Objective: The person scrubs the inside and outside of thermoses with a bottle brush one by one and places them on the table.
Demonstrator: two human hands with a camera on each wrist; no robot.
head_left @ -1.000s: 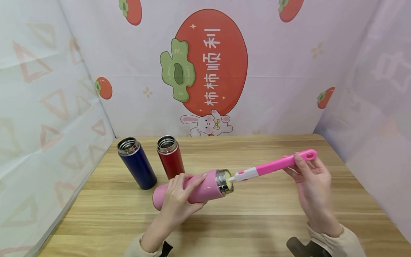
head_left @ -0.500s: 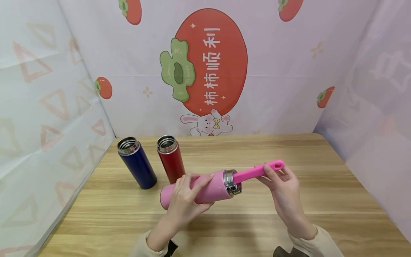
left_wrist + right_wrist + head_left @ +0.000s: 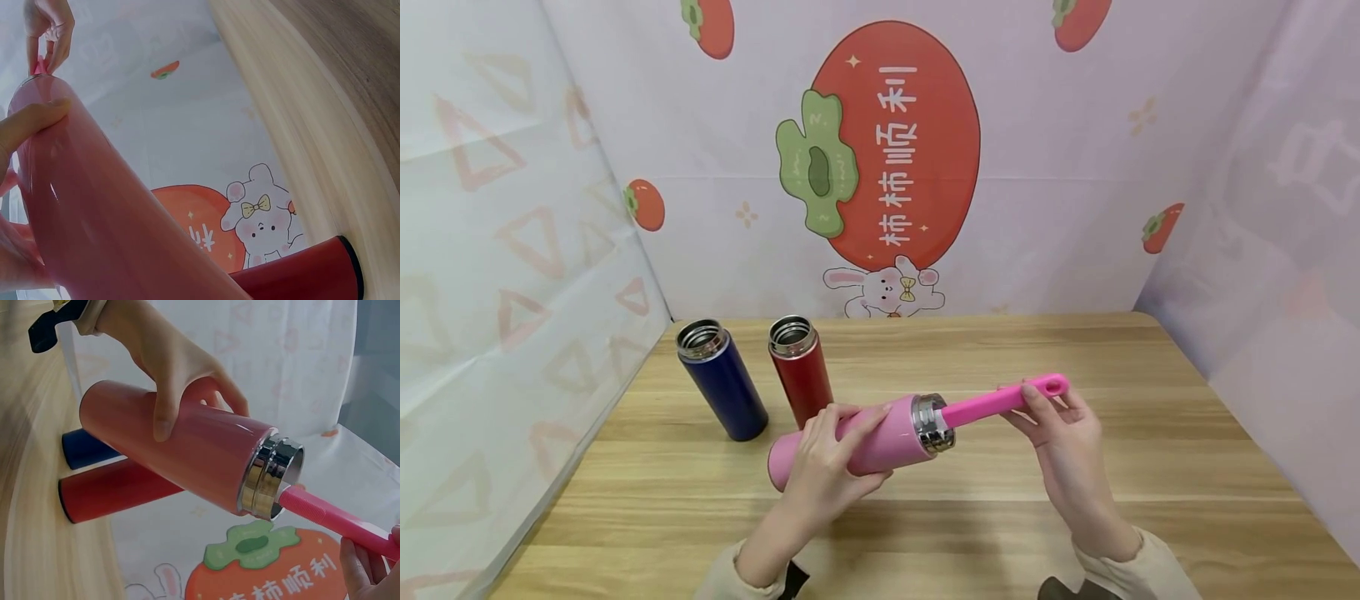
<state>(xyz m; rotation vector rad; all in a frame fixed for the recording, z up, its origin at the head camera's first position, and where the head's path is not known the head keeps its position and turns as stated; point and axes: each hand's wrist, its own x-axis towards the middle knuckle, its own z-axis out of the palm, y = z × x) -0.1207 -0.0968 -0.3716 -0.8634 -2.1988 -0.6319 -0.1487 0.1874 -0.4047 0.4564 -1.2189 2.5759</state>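
Observation:
My left hand (image 3: 823,467) grips a pink thermos bottle (image 3: 895,437) round its body, holding it tilted with its bare steel mouth to the right. From that mouth sticks the bright pink handle of a bottle brush (image 3: 985,408); its head is hidden inside the bottle. Near the looped end, my right hand (image 3: 1067,458) pinches the handle between thumb and fingers. In the right wrist view, a bit of the brush's white neck shows at the steel rim (image 3: 272,478), and the left thumb (image 3: 165,419) lies along the bottle's side.
A blue thermos bottle (image 3: 726,387) and a red thermos bottle (image 3: 805,375) stand upright without lids on the wooden table (image 3: 1000,350), behind and left of the left hand. A printed cloth (image 3: 1037,167) hangs behind the table, with more cloth at both sides.
The right hand has moved left, pushing the brush deep into the pink bottle. Over the last half second, the bottle has slid slightly left, baring a bit of white neck.

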